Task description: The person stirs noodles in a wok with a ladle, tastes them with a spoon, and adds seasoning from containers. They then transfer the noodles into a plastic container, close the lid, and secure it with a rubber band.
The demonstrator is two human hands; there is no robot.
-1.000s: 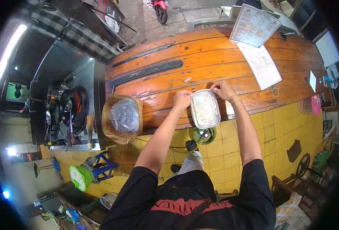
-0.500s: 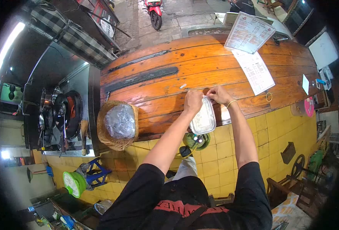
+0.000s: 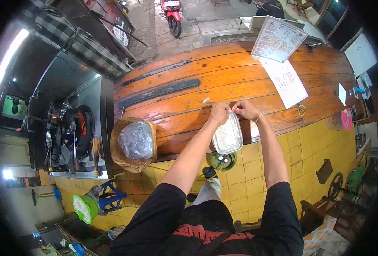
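Note:
A clear rectangular plastic container [image 3: 228,135] with pale contents lies at the near edge of the wooden counter [image 3: 176,106]. My left hand [image 3: 220,113] is at its far left corner, fingers closed on the rim. At the far right corner, my right hand [image 3: 246,109] pinches the same rim, its fingertips close to the left ones. A yellow band circles my right wrist. Beyond my left hand lies a small whitish scrap [image 3: 205,100].
A wicker basket [image 3: 120,158] with a clear plastic bag [image 3: 136,140] stands left on the counter. Printed sheets [image 3: 284,83] and a rubber band [image 3: 301,110] lie right. Pans [image 3: 71,128] are far left; a green gas cylinder [image 3: 214,160] is below the counter edge.
The view has shifted slightly. Both hands remain at the container's far rim, with the fingertips a little closer together.

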